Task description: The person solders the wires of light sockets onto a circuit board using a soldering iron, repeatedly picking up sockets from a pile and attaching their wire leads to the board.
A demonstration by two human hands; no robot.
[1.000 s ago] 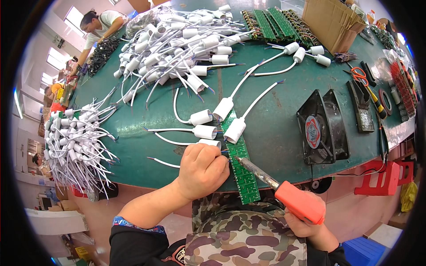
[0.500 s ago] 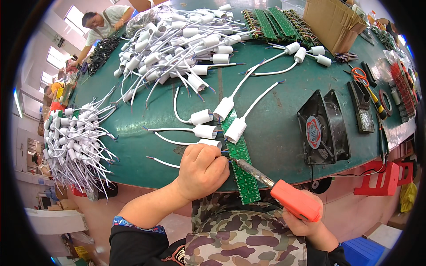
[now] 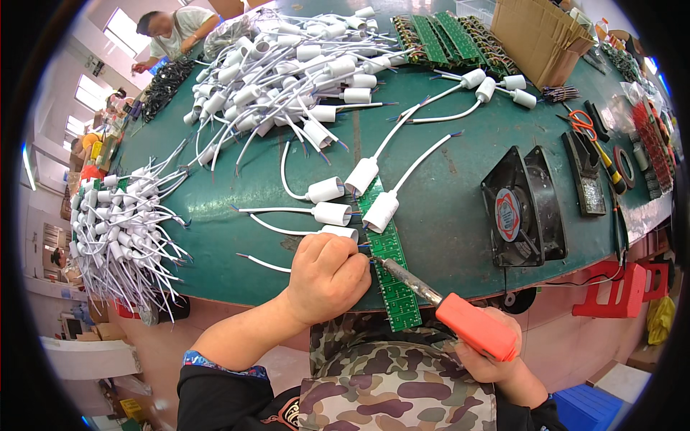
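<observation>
A long green circuit board [image 3: 390, 251] lies at the table's near edge, with white cylindrical lamp holders [image 3: 332, 213] at its upper part, their wires reaching its edges. My left hand [image 3: 329, 276] is closed beside the board's left edge, pinching a lamp holder mostly hidden in the fingers; a white cable [image 3: 264, 263] sticks out to its left. Another lamp holder [image 3: 340, 232] touches the top of that hand. My right hand [image 3: 496, 352] wraps round the red handle of a soldering iron [image 3: 474, 327]. The iron's tip meets the board's left edge by my left fingertips.
A large heap of white lamp holders [image 3: 287, 79] covers the far side. Finished-looking boards with lamp holders [image 3: 122, 230] pile at left. A black fan [image 3: 525, 208] stands right, near scissors [image 3: 582, 126] and a cardboard box [image 3: 539, 43]. Another person [image 3: 180, 32] works far left.
The soldering iron's handle has shifted very slightly left and down, its tip staying at the same spot. My left hand has not moved. The far person has raised the head and drawn an arm back.
</observation>
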